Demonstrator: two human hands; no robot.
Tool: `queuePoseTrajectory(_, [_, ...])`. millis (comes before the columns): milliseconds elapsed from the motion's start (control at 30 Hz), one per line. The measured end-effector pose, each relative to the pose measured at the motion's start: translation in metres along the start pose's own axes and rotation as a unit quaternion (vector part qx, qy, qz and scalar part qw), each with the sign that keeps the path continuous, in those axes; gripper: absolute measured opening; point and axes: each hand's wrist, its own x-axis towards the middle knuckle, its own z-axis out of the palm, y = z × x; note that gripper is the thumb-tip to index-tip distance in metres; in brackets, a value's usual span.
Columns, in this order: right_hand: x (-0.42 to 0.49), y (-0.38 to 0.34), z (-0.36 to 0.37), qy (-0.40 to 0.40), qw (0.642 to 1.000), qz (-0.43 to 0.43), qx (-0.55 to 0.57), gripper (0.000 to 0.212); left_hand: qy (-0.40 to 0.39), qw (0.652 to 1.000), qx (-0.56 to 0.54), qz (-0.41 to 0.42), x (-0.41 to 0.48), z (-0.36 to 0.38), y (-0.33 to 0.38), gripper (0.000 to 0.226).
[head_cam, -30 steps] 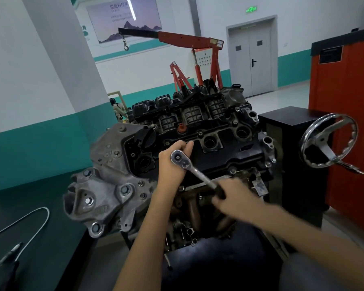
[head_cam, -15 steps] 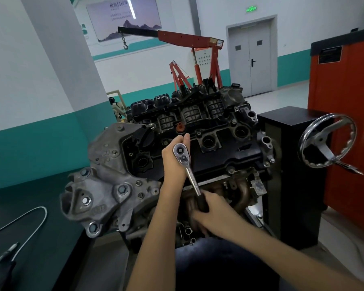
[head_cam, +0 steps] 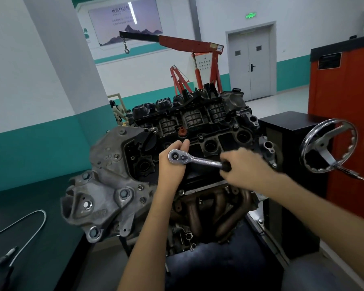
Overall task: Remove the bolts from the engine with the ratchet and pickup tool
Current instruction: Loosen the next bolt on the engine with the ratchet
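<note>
The engine (head_cam: 118, 185) stands on a stand in front of me, its black valve cover facing up. A chrome ratchet (head_cam: 194, 160) lies across the cover with its round head at the left and its black handle at the right. My left hand (head_cam: 172, 164) wraps around the ratchet head from below, fingers curled behind it. My right hand (head_cam: 243, 166) grips the black handle end, slightly blurred. The bolt under the ratchet head is hidden. The flexible pickup tool (head_cam: 19, 234) lies on the dark bench at the lower left.
A chrome handwheel (head_cam: 328, 148) of the engine stand sticks out at the right, beside a black cabinet (head_cam: 290, 131) and an orange cabinet (head_cam: 349, 112). A red engine crane (head_cam: 189, 45) stands behind. The dark green bench (head_cam: 40, 206) runs along the left wall.
My right hand has swung the ratchet handle from pointing down toward me up and round to the right, now nearly level. My left hand stays on the ratchet head.
</note>
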Motion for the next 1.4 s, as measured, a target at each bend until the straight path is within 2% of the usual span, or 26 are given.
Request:
queuePoseTrajectory(67, [-0.026, -0.018, 0.031, -0.027, 0.987, 0.042, 0.150, 0.016, 0.019, 1.000, -0.019, -0.003, 0.000, 0.002, 0.000, 0.048])
queuePoseTrajectory(167, [-0.056, -0.061, 0.075, -0.053, 0.907, 0.081, 0.410, 0.006, 0.029, 0.999, -0.015, 0.004, 0.001, 0.008, 0.004, 0.047])
queuePoseTrajectory(233, [-0.062, -0.085, 0.090, -0.037, 0.873, 0.106, 0.475, 0.005, 0.028, 1.000, 0.003, 0.011, 0.000, 0.007, 0.006, 0.048])
queuePoseTrajectory(267, [-0.062, -0.090, 0.092, -0.036, 0.871, 0.109, 0.477, 0.008, 0.018, 1.000, 0.016, 0.017, -0.001, 0.004, 0.006, 0.048])
queuePoseTrajectory(333, [-0.054, -0.079, 0.083, -0.041, 0.900, 0.089, 0.425, 0.017, -0.020, 0.998, 0.055, 0.024, 0.000, -0.006, 0.002, 0.049])
queuePoseTrajectory(400, [-0.040, -0.048, 0.062, -0.057, 0.951, 0.042, 0.300, 0.023, -0.062, 0.993, 0.099, 0.026, 0.005, -0.015, -0.001, 0.048])
queuePoseTrajectory(467, [-0.020, -0.013, 0.032, -0.079, 0.983, -0.005, 0.167, 0.025, -0.093, 0.989, 0.111, 0.024, 0.010, -0.017, 0.000, 0.046])
queuePoseTrajectory(567, [0.013, 0.016, -0.016, -0.087, 0.994, -0.058, 0.009, 0.020, -0.097, 0.991, 0.096, 0.005, 0.012, -0.009, 0.004, 0.053])
queuePoseTrajectory(633, [0.024, 0.018, -0.029, -0.064, 0.994, -0.081, -0.038, 0.025, -0.067, 0.996, 0.065, -0.006, 0.007, -0.003, 0.005, 0.054])
queuePoseTrajectory(700, [0.015, 0.011, -0.020, -0.037, 0.997, -0.061, -0.028, 0.022, -0.018, 1.000, 0.015, -0.016, 0.003, 0.000, 0.002, 0.048])
queuePoseTrajectory(767, [-0.012, -0.002, 0.010, -0.031, 0.997, -0.021, 0.074, 0.022, 0.023, 0.999, -0.020, -0.020, 0.001, 0.003, 0.000, 0.045])
queuePoseTrajectory(867, [-0.050, -0.039, 0.059, -0.040, 0.950, 0.054, 0.306, 0.017, 0.049, 0.999, -0.012, -0.010, 0.002, 0.011, 0.004, 0.044])
queuePoseTrajectory(933, [-0.061, -0.063, 0.077, -0.029, 0.912, 0.083, 0.400, 0.011, 0.048, 0.999, 0.018, -0.008, 0.003, 0.011, 0.004, 0.046])
queuePoseTrajectory(967, [-0.061, -0.069, 0.081, -0.030, 0.905, 0.084, 0.416, 0.009, 0.040, 0.999, 0.036, -0.008, 0.003, 0.008, 0.003, 0.048])
queuePoseTrajectory(1000, [-0.058, -0.068, 0.079, -0.036, 0.911, 0.076, 0.404, 0.013, 0.027, 0.998, 0.052, -0.011, 0.003, 0.003, 0.001, 0.048])
queuePoseTrajectory(1067, [-0.047, -0.052, 0.065, -0.054, 0.946, 0.036, 0.318, 0.024, 0.001, 0.998, 0.068, -0.009, 0.001, -0.009, -0.004, 0.045])
queuePoseTrajectory(1167, [-0.020, -0.014, 0.027, -0.108, 0.980, -0.029, 0.164, 0.015, -0.003, 0.995, 0.099, 0.033, 0.004, -0.017, -0.005, 0.038])
queuePoseTrajectory(1233, [0.001, 0.004, 0.000, -0.119, 0.988, -0.075, 0.063, 0.006, -0.023, 0.994, 0.100, 0.047, 0.009, -0.014, -0.004, 0.039])
queuePoseTrajectory(1300, [0.017, 0.015, -0.021, -0.102, 0.988, -0.112, -0.012, 0.004, -0.045, 0.996, 0.077, 0.021, 0.011, -0.007, -0.003, 0.046])
queuePoseTrajectory(1333, [0.020, 0.017, -0.025, -0.090, 0.989, -0.115, -0.029, 0.003, -0.041, 0.997, 0.061, 0.007, 0.010, -0.003, -0.003, 0.048])
queuePoseTrajectory(1400, [0.013, 0.019, -0.018, -0.063, 0.994, -0.084, -0.021, 0.015, -0.010, 1.000, 0.019, -0.003, 0.006, 0.004, -0.003, 0.048])
